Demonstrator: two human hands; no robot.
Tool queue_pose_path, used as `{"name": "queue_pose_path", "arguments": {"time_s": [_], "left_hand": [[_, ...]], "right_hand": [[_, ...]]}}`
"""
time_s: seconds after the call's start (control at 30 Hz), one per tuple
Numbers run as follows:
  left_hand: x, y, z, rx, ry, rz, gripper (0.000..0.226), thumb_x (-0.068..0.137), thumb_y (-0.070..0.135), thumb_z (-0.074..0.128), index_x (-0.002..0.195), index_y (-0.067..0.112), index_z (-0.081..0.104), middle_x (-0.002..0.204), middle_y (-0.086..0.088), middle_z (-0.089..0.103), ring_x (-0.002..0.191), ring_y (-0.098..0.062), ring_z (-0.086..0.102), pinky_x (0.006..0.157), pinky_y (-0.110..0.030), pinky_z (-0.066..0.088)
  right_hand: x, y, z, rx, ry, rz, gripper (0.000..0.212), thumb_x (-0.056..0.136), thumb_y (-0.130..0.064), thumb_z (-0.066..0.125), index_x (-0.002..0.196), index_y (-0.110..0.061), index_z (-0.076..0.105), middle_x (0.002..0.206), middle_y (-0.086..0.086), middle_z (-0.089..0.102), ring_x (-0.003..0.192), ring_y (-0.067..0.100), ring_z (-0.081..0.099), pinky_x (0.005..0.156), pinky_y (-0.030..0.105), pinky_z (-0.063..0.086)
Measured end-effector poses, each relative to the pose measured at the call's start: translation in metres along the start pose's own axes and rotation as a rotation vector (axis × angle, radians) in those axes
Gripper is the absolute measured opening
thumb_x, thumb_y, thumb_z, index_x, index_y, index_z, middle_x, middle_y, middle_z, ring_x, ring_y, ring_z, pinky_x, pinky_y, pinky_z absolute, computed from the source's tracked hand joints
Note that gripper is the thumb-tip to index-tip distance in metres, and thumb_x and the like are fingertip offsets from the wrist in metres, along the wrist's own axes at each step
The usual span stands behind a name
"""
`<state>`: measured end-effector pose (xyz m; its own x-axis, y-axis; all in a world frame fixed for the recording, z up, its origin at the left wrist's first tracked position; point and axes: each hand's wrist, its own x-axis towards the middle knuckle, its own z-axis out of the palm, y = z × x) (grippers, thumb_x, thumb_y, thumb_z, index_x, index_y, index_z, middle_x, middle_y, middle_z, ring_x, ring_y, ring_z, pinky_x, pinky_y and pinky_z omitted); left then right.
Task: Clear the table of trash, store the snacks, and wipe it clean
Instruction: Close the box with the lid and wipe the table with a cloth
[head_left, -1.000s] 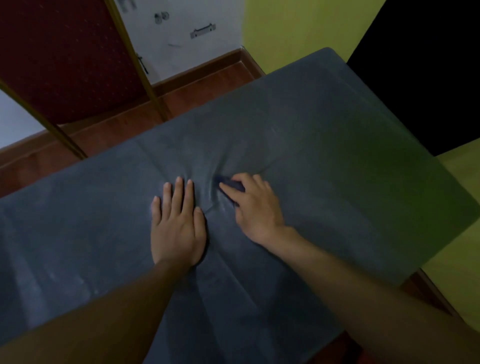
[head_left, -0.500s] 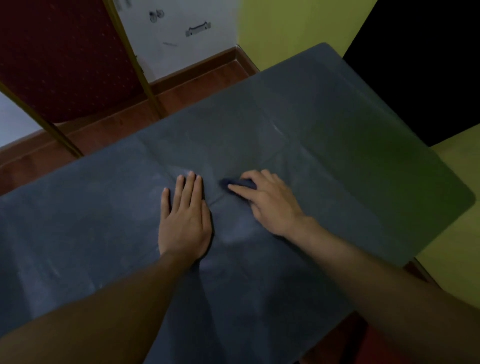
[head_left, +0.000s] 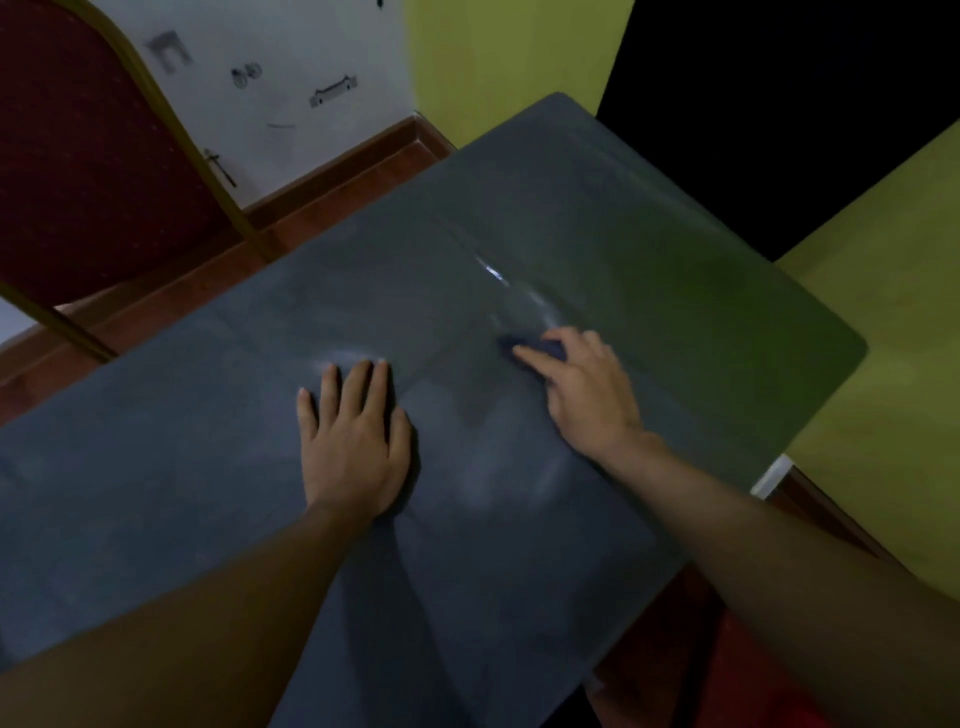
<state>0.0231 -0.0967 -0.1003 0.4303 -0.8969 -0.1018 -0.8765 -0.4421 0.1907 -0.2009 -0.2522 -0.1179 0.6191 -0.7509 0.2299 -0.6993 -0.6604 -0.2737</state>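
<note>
A grey cloth-covered table (head_left: 649, 218) fills the view, with creases and a faint wet sheen right of its middle. My left hand (head_left: 353, 441) lies flat on the cloth, fingers together, holding nothing. My right hand (head_left: 587, 395) presses a small dark blue cloth (head_left: 540, 347) onto the table, to the right of my left hand. Only the front edge of that cloth shows past my fingers. No trash or snacks are in sight on the table.
A red upholstered chair (head_left: 88, 156) with a gold frame stands beyond the table's far left side. A white wall and wooden skirting run behind it. Yellow-green walls (head_left: 883, 338) close in at the right, beside the table's edge.
My right hand has slid the blue cloth to the right and slightly farther away, apart from my left hand. My left hand has stayed flat in place.
</note>
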Motion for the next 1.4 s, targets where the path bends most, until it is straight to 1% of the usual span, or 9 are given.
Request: {"name": "queue_pose_path", "arguments": {"time_s": [0.07, 0.13, 0.33, 0.47, 0.53, 0.77, 0.97, 1.2, 1.4], "left_hand": [[0.007, 0.02, 0.002, -0.009, -0.011, 0.062, 0.061, 0.098, 0.046, 0.026, 0.155, 0.022, 0.026, 0.161, -0.001, 0.025, 0.151, -0.029, 0.012, 0.121, -0.054, 0.006], [0.014, 0.044, 0.004, -0.038, -0.021, 0.104, 0.061, 0.099, 0.045, 0.026, 0.155, 0.022, 0.025, 0.162, -0.001, 0.023, 0.151, -0.028, 0.011, 0.122, -0.053, 0.004], [0.032, 0.111, 0.018, -0.072, -0.03, 0.165, 0.059, 0.1, 0.042, 0.024, 0.155, 0.021, 0.023, 0.163, -0.002, 0.019, 0.151, -0.028, 0.01, 0.122, -0.053, 0.006], [0.04, 0.145, 0.028, -0.085, -0.058, 0.187, 0.061, 0.099, 0.045, 0.024, 0.157, 0.024, 0.019, 0.165, 0.0, 0.013, 0.152, -0.029, 0.003, 0.122, -0.053, 0.003], [0.043, 0.157, 0.033, -0.082, -0.087, 0.159, 0.063, 0.099, 0.049, 0.019, 0.157, 0.027, 0.011, 0.166, 0.002, 0.006, 0.152, -0.03, -0.005, 0.121, -0.055, -0.002], [0.041, 0.163, 0.045, 0.061, -0.075, 0.126, 0.067, 0.097, 0.06, 0.008, 0.157, 0.031, -0.002, 0.165, 0.005, -0.004, 0.151, -0.032, -0.013, 0.119, -0.059, -0.003], [0.041, 0.166, 0.044, 0.067, -0.067, 0.12, 0.068, 0.097, 0.059, 0.012, 0.157, 0.03, -0.001, 0.165, 0.005, -0.005, 0.151, -0.032, -0.012, 0.119, -0.06, -0.003], [0.041, 0.165, 0.044, 0.082, -0.07, 0.116, 0.068, 0.097, 0.058, 0.014, 0.158, 0.029, 0.002, 0.166, 0.004, -0.001, 0.151, -0.033, -0.008, 0.119, -0.06, 0.001], [0.042, 0.166, 0.045, 0.08, -0.08, 0.126, 0.068, 0.098, 0.057, 0.016, 0.158, 0.028, 0.004, 0.166, 0.004, -0.002, 0.151, -0.033, -0.01, 0.118, -0.061, 0.001]], "right_hand": [[-0.005, 0.005, -0.006, 0.02, 0.098, 0.31, 0.05, 0.079, -0.004, 0.061, 0.123, -0.026, 0.069, 0.119, 0.009, 0.059, 0.095, 0.036, 0.052, 0.081, 0.047, 0.051], [-0.015, -0.005, -0.007, 0.007, 0.105, 0.388, 0.05, 0.079, -0.006, 0.061, 0.123, -0.026, 0.069, 0.119, 0.008, 0.059, 0.095, 0.036, 0.051, 0.08, 0.046, 0.05], [-0.039, 0.025, -0.021, -0.043, -0.071, -0.067, 0.056, 0.078, -0.007, 0.066, 0.13, -0.029, 0.066, 0.123, 0.001, 0.06, 0.093, 0.026, 0.05, 0.078, 0.038, 0.047], [-0.039, 0.063, -0.033, -0.063, 0.117, 0.389, 0.05, 0.082, -0.004, 0.062, 0.126, -0.026, 0.068, 0.119, 0.008, 0.059, 0.094, 0.034, 0.051, 0.078, 0.044, 0.05], [-0.043, 0.055, -0.033, -0.063, 0.123, 0.462, 0.052, 0.081, -0.004, 0.061, 0.128, -0.024, 0.067, 0.119, 0.008, 0.059, 0.095, 0.034, 0.051, 0.078, 0.045, 0.049], [-0.048, 0.091, -0.039, -0.054, -0.062, -0.007, 0.055, 0.081, -0.007, 0.063, 0.133, -0.028, 0.063, 0.123, 0.004, 0.059, 0.094, 0.027, 0.05, 0.079, 0.039, 0.044], [-0.014, 0.107, -0.037, -0.021, 0.103, 0.471, 0.05, 0.084, -0.003, 0.057, 0.129, -0.022, 0.067, 0.119, 0.01, 0.058, 0.098, 0.034, 0.05, 0.08, 0.046, 0.048], [0.0, 0.123, -0.044, -0.001, -0.13, -0.076, 0.053, 0.084, -0.012, 0.054, 0.134, -0.027, 0.063, 0.122, 0.007, 0.058, 0.096, 0.03, 0.049, 0.082, 0.039, 0.044], [0.032, 0.132, -0.039, -0.062, 0.115, 0.621, 0.048, 0.085, -0.008, 0.056, 0.13, -0.024, 0.065, 0.122, 0.012, 0.057, 0.101, 0.038, 0.05, 0.084, 0.045, 0.047]]}}
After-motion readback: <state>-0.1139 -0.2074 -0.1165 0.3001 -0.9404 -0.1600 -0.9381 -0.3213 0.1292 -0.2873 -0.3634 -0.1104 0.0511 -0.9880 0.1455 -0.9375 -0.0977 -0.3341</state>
